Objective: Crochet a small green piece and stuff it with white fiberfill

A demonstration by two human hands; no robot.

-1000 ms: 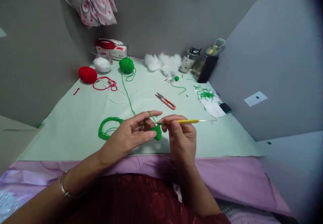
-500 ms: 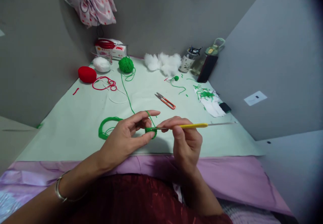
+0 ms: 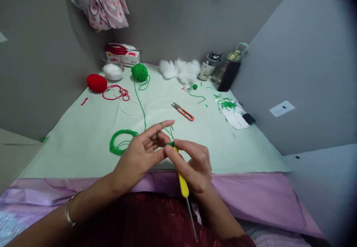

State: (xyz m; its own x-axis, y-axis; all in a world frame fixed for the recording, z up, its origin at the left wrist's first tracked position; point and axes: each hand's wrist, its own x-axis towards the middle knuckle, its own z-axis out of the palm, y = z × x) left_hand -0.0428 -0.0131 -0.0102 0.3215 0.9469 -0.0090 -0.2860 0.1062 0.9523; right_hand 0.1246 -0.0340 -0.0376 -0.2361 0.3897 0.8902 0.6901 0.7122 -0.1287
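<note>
My left hand (image 3: 139,151) pinches a small green crochet piece (image 3: 168,143), mostly hidden by fingers. Green yarn runs over its raised index finger down to the piece. A yellow-handled crochet hook (image 3: 183,185) is held in my right hand (image 3: 196,165), whose thumb and index finger meet at the piece. The hook's thin tip points up and away beside the yarn, and its metal rear end slants down toward my body. A loop bundle of green yarn (image 3: 113,146) lies just left of my left hand. Beyond both hands rest orange-handled thread snips (image 3: 184,112).
Red (image 3: 96,83), white (image 3: 112,71) and green yarn balls (image 3: 139,72) sit at the back left. White stuffing (image 3: 187,71) lies at the back middle. A pen cup (image 3: 205,70), bottle (image 3: 234,56) and dark phone-like slab (image 3: 229,76) stand right, behind green scraps (image 3: 227,104) on white paper.
The hook has swung from lying sideways to the right to pointing up and away, its rear end now toward me. My right hand has turned and closed in on the piece.
</note>
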